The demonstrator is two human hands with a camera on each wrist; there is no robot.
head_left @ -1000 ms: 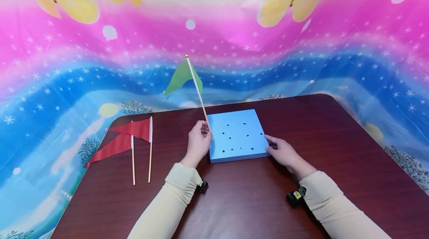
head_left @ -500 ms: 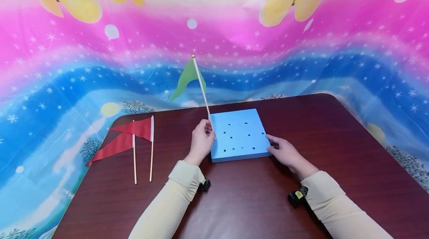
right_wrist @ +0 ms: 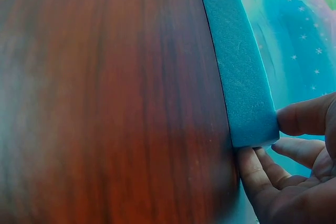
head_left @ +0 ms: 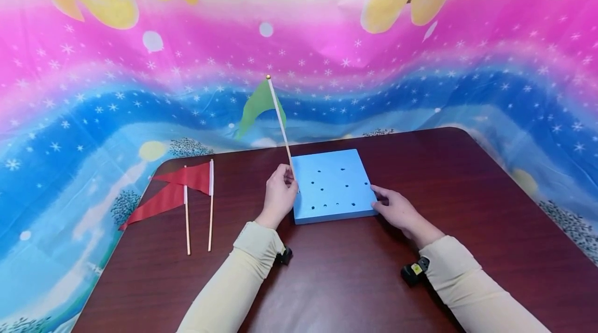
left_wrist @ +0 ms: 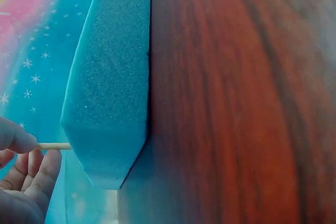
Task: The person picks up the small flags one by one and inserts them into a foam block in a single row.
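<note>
In the head view my left hand [head_left: 282, 191] pinches the thin wooden stick of a green flag [head_left: 257, 106] between thumb and fingers. The stick leans to the left, its lower end at the left edge of a blue foam board [head_left: 333, 182] with several small holes. From the left wrist, the stick [left_wrist: 53, 146] runs from the fingertips to the board's top face. My right hand [head_left: 396, 212] holds the board's right edge close to the near corner. In the right wrist view one digit is at the top edge and other fingertips [right_wrist: 252, 167] press the side.
Two red flags [head_left: 198, 177] lie on the dark wooden table [head_left: 327, 281] to the left, their cloth overlapping and their sticks pointing toward me. A printed cloth backdrop [head_left: 308, 32] rises behind the table and along both sides.
Over the last second the green flag has swung a little to the right, with my left hand moving along. The right hand stays at the board, which has hardly shifted.
</note>
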